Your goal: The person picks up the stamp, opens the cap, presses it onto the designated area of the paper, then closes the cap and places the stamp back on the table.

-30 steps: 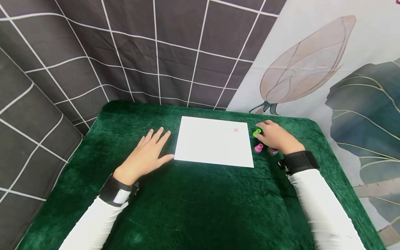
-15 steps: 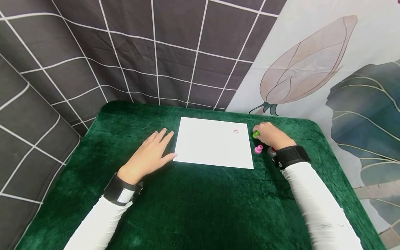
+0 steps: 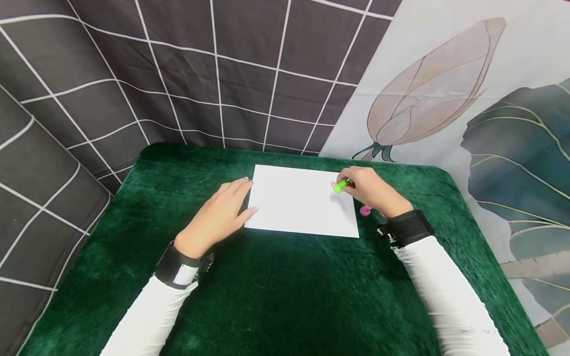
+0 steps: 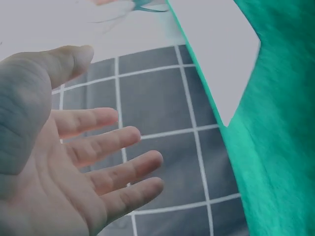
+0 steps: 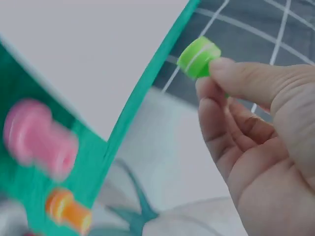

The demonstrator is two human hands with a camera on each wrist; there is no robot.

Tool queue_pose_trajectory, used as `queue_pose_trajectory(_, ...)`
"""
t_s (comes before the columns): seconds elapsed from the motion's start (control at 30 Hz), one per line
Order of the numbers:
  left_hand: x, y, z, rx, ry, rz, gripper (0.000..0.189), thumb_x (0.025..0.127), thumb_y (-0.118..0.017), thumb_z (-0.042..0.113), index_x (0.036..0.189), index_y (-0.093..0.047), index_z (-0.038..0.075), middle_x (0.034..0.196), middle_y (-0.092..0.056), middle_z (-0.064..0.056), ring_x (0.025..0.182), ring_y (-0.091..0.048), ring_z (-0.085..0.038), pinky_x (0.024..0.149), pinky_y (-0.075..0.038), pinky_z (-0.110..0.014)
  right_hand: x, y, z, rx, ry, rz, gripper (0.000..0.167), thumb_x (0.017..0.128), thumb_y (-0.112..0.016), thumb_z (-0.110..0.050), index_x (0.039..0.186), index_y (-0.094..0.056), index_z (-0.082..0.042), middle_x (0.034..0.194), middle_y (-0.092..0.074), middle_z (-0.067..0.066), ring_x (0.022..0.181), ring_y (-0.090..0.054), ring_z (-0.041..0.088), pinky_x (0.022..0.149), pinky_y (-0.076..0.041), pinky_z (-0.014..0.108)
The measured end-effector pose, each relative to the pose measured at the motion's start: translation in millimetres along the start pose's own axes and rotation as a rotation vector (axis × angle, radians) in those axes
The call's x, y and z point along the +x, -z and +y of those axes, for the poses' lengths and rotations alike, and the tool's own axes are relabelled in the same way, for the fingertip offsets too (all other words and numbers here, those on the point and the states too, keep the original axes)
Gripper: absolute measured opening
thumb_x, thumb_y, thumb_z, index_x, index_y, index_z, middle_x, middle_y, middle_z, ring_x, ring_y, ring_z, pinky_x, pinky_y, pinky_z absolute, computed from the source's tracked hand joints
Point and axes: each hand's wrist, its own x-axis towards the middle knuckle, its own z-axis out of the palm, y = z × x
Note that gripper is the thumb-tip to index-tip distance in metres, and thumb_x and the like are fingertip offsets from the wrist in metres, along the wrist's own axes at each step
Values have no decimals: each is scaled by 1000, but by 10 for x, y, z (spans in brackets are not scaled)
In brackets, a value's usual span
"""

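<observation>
My right hand pinches a green stamp between thumb and fingers, over the right part of a white sheet of paper. In the right wrist view the green stamp shows a round wide end with a pale band, pointing away from the fingers. A small red printed mark lies beside it, partly hidden. At the sheet's left edge is my left hand, palm down with fingers extended. The left wrist view shows that hand with spread fingers and nothing in it.
Right of the sheet stand a pink stamp and an orange stamp, both blurred. A greyish object is cut off by the frame edge. Green plush cloth covers the table, with a grid-patterned curtain behind.
The right hand has picked up the green stamp from beside the sheet and carried it left over the paper. The left hand has moved slightly right, to the sheet's edge.
</observation>
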Motion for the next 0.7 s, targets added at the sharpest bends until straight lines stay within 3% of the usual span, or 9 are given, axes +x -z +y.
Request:
queue_pose_trajectory(0.2,97,46,187,-52,-47,66,62,100,-69,35,151,-48,7,156,-50,-13,144,-47,-32,120,-42,-51,27,-83,-329,214,7,54,17,96,-73,-6,112,-72,-8,103,-74,9,89,-68,21,80,-60,41)
queue_pose_trajectory(0.37,216,9,332,-154,-68,73,59,98,-72,32,149,-51,8,152,-53,-12,142,-51,-29,118,-44,-49,43,-223,-512,355,23,99,21,94,-75,-7,115,-73,-10,101,-74,4,86,-66,15,78,-59,33)
queue_pose_trajectory(0.5,296,-83,401,-331,-94,85,54,97,-74,27,145,-56,7,145,-60,-12,132,-59,-28,111,-53,-47,29,-320,-618,462,41,160,21,94,-75,-6,115,-74,-9,100,-73,5,83,-65,14,72,-57,24)
queue_pose_trajectory(0.7,344,-252,485,-676,-83,129,47,95,-77,16,138,-60,6,138,-64,-13,124,-66,-27,102,-58,-45,-25,-416,-750,614,45,235,20,94,-74,-5,114,-73,-6,99,-73,9,82,-66,14,68,-55,18)
